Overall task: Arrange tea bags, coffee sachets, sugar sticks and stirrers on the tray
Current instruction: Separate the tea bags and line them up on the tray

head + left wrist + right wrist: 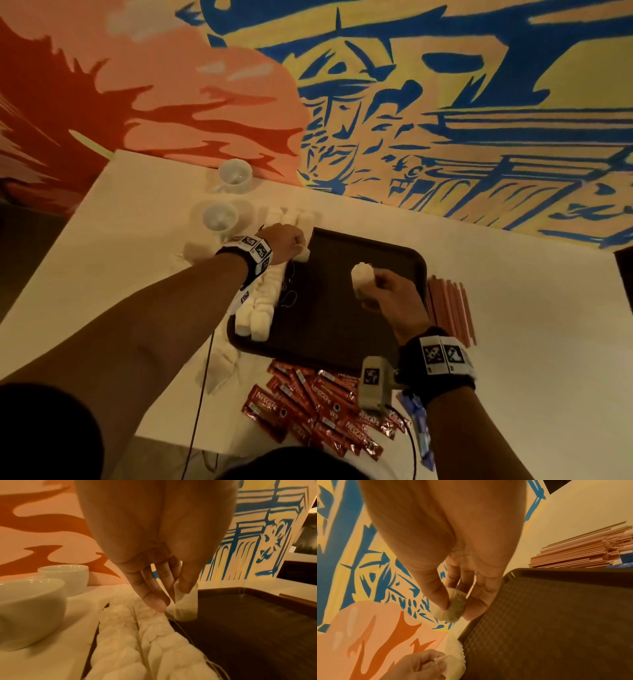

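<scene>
A dark brown tray point(342, 329) lies mid-table. Two rows of white tea bags point(262, 301) run along its left edge, seen close in the left wrist view as rows of tea bags point(145, 642). My left hand point(291, 241) pinches one tea bag point(186, 601) upright at the far end of the rows, its bottom touching the tray point(248, 628). My right hand point(394, 298) holds a small stack of tea bags point(361, 277) above the tray's middle; thumb and fingers pinch the stack of tea bags point(453, 608). Red coffee sachets point(318, 401) lie in front of the tray. Pink stirrers point(452, 308) lie to its right.
Two white cups point(236, 176) point(219, 216) stand at the back left, close to loose tea bags point(291, 216) behind the tray. More tea bags point(222, 370) lie at the tray's near left corner. Blue packets point(419, 428) sit near my right wrist. A painted wall rises behind the table.
</scene>
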Demonstrator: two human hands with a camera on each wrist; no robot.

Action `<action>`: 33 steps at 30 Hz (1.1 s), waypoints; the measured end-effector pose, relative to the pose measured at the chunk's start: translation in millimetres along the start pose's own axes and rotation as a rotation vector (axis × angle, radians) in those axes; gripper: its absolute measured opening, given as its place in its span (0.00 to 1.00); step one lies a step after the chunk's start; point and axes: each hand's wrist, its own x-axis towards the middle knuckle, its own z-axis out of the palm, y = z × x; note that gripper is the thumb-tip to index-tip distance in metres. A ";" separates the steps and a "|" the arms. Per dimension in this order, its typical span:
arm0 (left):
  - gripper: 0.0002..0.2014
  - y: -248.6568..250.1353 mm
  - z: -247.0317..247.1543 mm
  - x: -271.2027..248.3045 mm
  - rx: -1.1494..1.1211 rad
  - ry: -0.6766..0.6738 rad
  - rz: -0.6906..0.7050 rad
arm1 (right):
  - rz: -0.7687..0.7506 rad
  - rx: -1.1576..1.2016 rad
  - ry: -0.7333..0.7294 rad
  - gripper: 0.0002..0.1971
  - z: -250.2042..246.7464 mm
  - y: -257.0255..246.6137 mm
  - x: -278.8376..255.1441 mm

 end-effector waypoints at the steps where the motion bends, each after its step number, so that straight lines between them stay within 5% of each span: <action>1: 0.08 -0.9 2.0 3.6 0.020 -0.017 -0.004 | 0.002 0.011 -0.010 0.15 -0.3 0.7 1.8; 19: 0.10 -7.8 -6.7 34.0 0.130 0.072 -0.021 | 0.002 0.066 -0.119 0.14 10.6 3.3 9.5; 25: 0.10 9.4 -22.1 4.7 -0.132 0.181 0.065 | -0.028 0.060 -0.136 0.13 18.3 3.1 7.3; 33: 0.16 49.5 -25.9 -82.9 -0.553 -0.138 0.100 | -0.071 0.100 -0.139 0.14 26.8 -0.8 2.6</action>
